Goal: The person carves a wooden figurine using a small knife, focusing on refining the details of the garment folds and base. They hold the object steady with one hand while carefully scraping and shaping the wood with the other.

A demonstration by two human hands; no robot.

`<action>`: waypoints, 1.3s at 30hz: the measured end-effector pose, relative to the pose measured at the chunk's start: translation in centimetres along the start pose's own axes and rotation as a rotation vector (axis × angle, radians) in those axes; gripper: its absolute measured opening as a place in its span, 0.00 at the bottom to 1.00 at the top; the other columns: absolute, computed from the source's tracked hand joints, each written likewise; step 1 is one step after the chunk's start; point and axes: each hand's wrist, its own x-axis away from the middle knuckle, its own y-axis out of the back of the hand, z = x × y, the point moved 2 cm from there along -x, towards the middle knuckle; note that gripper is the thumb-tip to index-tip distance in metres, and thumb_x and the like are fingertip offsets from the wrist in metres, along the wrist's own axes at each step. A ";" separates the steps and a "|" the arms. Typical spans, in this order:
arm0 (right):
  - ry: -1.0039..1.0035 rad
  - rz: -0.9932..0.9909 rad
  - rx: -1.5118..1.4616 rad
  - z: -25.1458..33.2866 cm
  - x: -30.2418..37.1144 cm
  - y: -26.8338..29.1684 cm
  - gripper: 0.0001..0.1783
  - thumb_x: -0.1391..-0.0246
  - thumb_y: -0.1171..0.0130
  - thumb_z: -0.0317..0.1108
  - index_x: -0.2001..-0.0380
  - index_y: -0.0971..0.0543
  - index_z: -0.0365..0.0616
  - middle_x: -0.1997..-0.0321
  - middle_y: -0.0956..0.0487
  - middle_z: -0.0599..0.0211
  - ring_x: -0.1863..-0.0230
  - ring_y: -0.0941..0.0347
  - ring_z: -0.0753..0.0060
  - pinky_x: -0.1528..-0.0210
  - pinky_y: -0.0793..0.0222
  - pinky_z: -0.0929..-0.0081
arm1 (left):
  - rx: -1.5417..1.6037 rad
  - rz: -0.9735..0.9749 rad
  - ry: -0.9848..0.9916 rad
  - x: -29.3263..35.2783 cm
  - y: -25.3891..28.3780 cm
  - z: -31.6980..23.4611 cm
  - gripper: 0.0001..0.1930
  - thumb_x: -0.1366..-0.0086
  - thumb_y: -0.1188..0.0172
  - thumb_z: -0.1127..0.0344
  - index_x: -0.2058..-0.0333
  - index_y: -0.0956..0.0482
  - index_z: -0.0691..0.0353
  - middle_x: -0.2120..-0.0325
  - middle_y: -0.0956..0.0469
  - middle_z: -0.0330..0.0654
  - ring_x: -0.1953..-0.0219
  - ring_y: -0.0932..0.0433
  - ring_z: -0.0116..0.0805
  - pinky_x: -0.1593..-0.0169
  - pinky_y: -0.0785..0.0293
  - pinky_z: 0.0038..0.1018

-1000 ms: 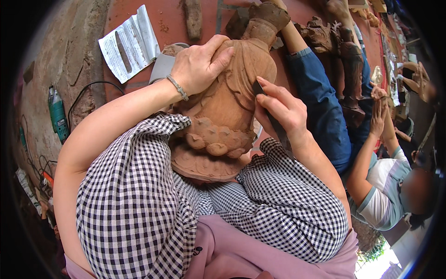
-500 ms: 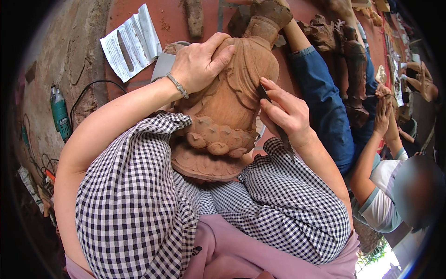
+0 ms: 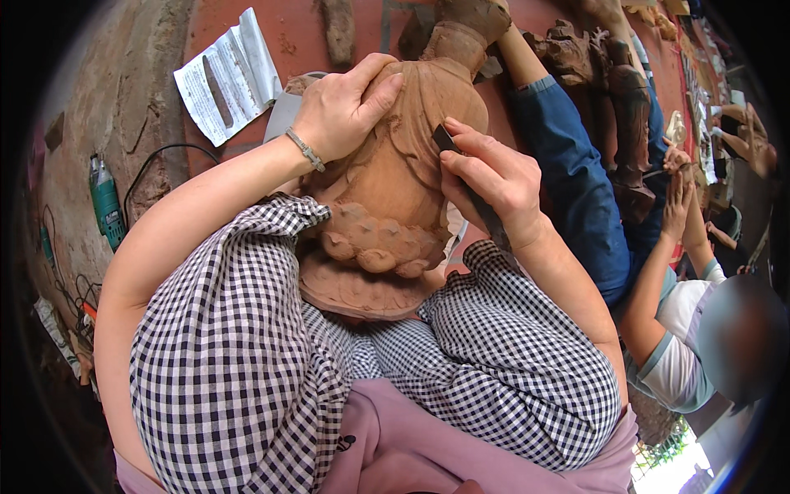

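Note:
A carved reddish-brown wooden figure [image 3: 395, 198] lies across my lap, its lotus-like base toward me and its top pointing away. My left hand [image 3: 341, 107] lies flat over the figure's upper left side, fingers curled on the wood, a thin bracelet at the wrist. My right hand [image 3: 494, 177] grips a dark narrow carving tool [image 3: 447, 138], whose tip rests against the figure's right flank. Both my knees are covered by black-and-white checked cloth [image 3: 247, 362].
A creased white paper sheet [image 3: 226, 78] lies on the red floor at upper left. A green power tool [image 3: 105, 202] with a black cord sits at the left. A person in blue trousers [image 3: 576, 189] sits to my right, hands on another dark carving [image 3: 629, 107].
My right hand has slid a little up the figure's right side with the tool. My left hand stays on the upper left of the figure.

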 end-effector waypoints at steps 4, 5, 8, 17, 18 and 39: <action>0.045 0.029 -0.007 -0.3 1.6 0.3 0.15 0.62 0.29 0.27 0.68 0.21 0.39 0.65 0.20 0.58 0.53 0.16 0.51 0.56 0.15 0.64 | -0.014 0.044 0.026 0.1 0.3 -0.4 0.24 0.25 0.53 0.44 0.45 0.25 0.57 0.72 0.17 0.54 0.65 0.17 0.56 0.61 0.23 0.44; 0.069 0.028 0.005 -0.5 2.3 0.3 0.15 0.62 0.29 0.26 0.68 0.21 0.39 0.65 0.21 0.58 0.53 0.16 0.50 0.56 0.15 0.63 | -0.021 0.062 0.043 0.2 0.4 -0.4 0.24 0.25 0.53 0.46 0.45 0.25 0.58 0.72 0.18 0.55 0.64 0.17 0.56 0.60 0.23 0.43; 0.046 0.120 -0.047 -0.9 2.4 0.5 0.13 0.61 0.29 0.24 0.69 0.21 0.40 0.65 0.20 0.58 0.54 0.15 0.52 0.57 0.15 0.65 | -0.020 0.060 0.058 0.5 0.4 0.1 0.24 0.25 0.53 0.46 0.45 0.25 0.58 0.71 0.17 0.55 0.64 0.17 0.57 0.60 0.23 0.43; -0.129 -0.086 -0.115 -0.2 0.3 -0.5 0.09 0.59 0.30 0.22 0.71 0.19 0.41 0.64 0.15 0.55 0.57 0.14 0.58 0.60 0.17 0.71 | -0.011 0.055 0.058 0.5 0.5 -0.1 0.24 0.25 0.53 0.46 0.45 0.25 0.57 0.70 0.17 0.55 0.62 0.17 0.56 0.59 0.22 0.42; -0.113 -0.094 -0.129 -0.3 0.6 -0.8 0.09 0.59 0.30 0.22 0.72 0.19 0.40 0.63 0.15 0.54 0.57 0.14 0.58 0.60 0.17 0.71 | -0.025 0.062 0.075 0.7 0.7 0.1 0.24 0.25 0.53 0.45 0.45 0.25 0.57 0.70 0.17 0.55 0.62 0.17 0.56 0.58 0.22 0.42; -0.329 -0.140 -0.248 -0.1 -1.0 -0.1 0.07 0.60 0.30 0.23 0.73 0.17 0.38 0.66 0.15 0.55 0.54 0.15 0.57 0.52 0.20 0.67 | 0.033 0.040 0.038 0.2 0.4 0.0 0.23 0.25 0.53 0.47 0.45 0.25 0.59 0.68 0.17 0.56 0.62 0.17 0.57 0.59 0.22 0.42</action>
